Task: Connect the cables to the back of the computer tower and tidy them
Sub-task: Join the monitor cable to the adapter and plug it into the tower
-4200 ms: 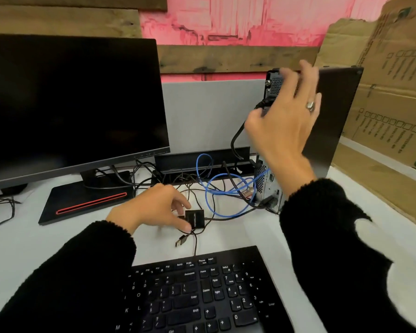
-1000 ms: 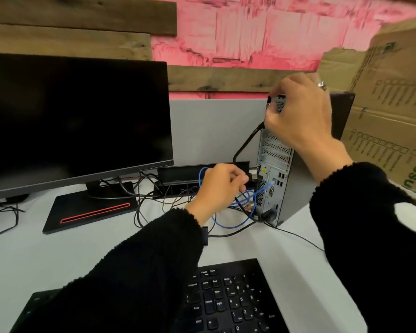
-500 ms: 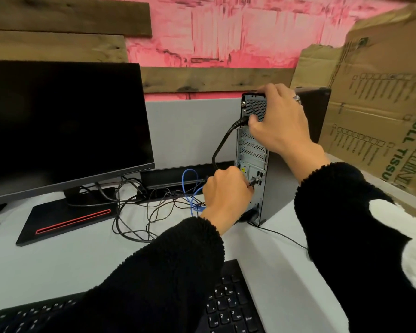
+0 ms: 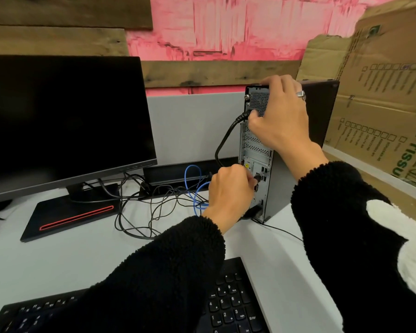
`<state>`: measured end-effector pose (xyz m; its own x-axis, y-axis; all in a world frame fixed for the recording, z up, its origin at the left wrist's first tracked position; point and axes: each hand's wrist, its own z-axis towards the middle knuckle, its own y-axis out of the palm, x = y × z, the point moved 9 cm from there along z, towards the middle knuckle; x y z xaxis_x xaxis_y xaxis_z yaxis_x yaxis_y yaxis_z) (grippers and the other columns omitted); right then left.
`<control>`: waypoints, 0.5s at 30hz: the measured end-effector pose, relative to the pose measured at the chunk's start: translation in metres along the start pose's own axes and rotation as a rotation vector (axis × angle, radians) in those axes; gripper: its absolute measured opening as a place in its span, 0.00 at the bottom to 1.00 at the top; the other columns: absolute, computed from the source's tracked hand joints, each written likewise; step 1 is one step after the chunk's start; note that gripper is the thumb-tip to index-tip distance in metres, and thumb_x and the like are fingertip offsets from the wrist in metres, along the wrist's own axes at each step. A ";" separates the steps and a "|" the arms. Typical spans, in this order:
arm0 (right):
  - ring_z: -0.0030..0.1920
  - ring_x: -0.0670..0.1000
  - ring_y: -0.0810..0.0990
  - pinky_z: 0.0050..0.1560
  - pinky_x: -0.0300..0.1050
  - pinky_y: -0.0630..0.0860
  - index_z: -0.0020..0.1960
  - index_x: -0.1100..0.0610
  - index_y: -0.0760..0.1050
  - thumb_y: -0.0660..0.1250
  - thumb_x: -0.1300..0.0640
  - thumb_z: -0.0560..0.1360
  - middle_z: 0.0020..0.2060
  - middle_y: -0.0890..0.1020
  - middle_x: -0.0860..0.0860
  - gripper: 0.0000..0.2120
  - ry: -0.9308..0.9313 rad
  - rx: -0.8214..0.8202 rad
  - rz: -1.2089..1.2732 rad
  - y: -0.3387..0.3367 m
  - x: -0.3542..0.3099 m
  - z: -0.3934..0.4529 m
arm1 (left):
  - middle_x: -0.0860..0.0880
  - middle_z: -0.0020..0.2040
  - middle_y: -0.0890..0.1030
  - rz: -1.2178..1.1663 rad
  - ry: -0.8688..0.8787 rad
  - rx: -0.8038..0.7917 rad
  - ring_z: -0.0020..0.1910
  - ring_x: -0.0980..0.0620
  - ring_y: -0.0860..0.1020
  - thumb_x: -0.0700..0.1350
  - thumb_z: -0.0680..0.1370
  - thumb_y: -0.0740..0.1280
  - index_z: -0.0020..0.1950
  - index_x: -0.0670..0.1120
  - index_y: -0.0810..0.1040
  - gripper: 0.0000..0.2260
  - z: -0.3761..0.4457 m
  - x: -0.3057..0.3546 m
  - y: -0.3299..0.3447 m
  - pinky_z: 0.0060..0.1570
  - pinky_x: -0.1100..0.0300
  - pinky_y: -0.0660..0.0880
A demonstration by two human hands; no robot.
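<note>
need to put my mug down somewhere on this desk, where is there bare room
Bare desk lies between the monitor base and the keyboard, and right of the keyboard in front of the computer tower, crossed by one thin cable there. The stretch between base and tower is crowded: loose black cables, the blue cable, the left hand.

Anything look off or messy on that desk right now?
Nothing looks damaged or spilled. The loose black cables and a blue cable lie tangled on the desk between the monitor stand and the computer tower, not yet tidied.
</note>
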<state>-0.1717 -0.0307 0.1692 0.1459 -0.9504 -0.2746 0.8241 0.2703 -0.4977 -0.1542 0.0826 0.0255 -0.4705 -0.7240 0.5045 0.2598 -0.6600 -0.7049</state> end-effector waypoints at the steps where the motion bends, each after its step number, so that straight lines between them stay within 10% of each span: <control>1: 0.70 0.57 0.69 0.66 0.55 0.73 0.69 0.57 0.71 0.69 0.53 0.73 0.64 0.74 0.54 0.26 0.001 -0.002 -0.001 0.001 0.000 0.000 | 0.50 0.45 0.87 0.006 0.008 0.005 0.47 0.46 0.84 0.49 0.80 0.70 0.50 0.50 0.87 0.06 0.000 0.000 0.001 0.47 0.51 0.81; 15: 0.69 0.57 0.69 0.64 0.55 0.74 0.66 0.57 0.72 0.68 0.48 0.72 0.62 0.73 0.54 0.25 0.033 0.026 0.036 0.001 -0.004 0.000 | 0.45 0.42 0.83 0.207 0.213 0.096 0.47 0.41 0.80 0.39 0.76 0.71 0.46 0.44 0.86 0.04 -0.002 0.024 0.006 0.39 0.50 0.78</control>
<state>-0.1715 -0.0263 0.1696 0.1576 -0.9345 -0.3191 0.8328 0.2995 -0.4657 -0.1658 0.0615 0.0325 -0.5626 -0.7934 0.2325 0.4419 -0.5262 -0.7265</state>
